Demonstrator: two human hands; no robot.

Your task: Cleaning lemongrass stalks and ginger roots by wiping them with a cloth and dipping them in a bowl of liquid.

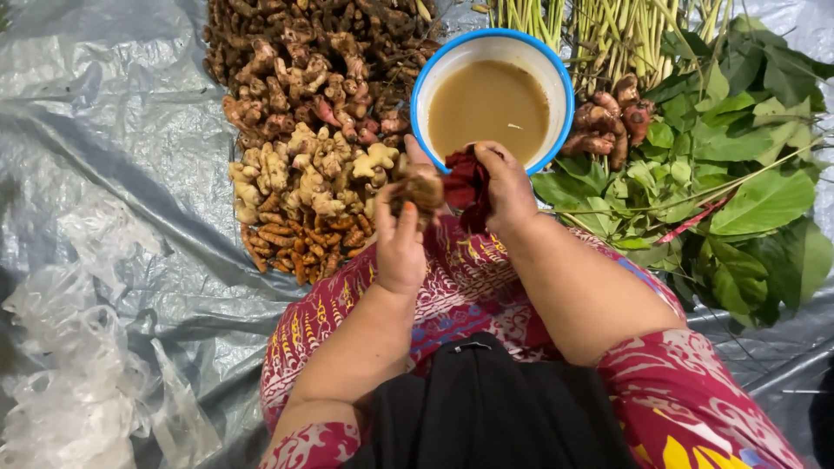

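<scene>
Head view: the left hand [401, 239] has its fingers curled around a brown root [421, 187], while the right hand [504, 187] pinches a dark red cloth [465, 184], both just above the near rim of the blue-rimmed bowl [556, 78] of murky water, over the grey tarp [130, 156], beside piled ginger roots [304, 165].

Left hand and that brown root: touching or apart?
Touching. The head view shows the left hand with its fingers wrapped around the brown root, no gap visible. The right hand holds a dark red cloth beside it.
</scene>
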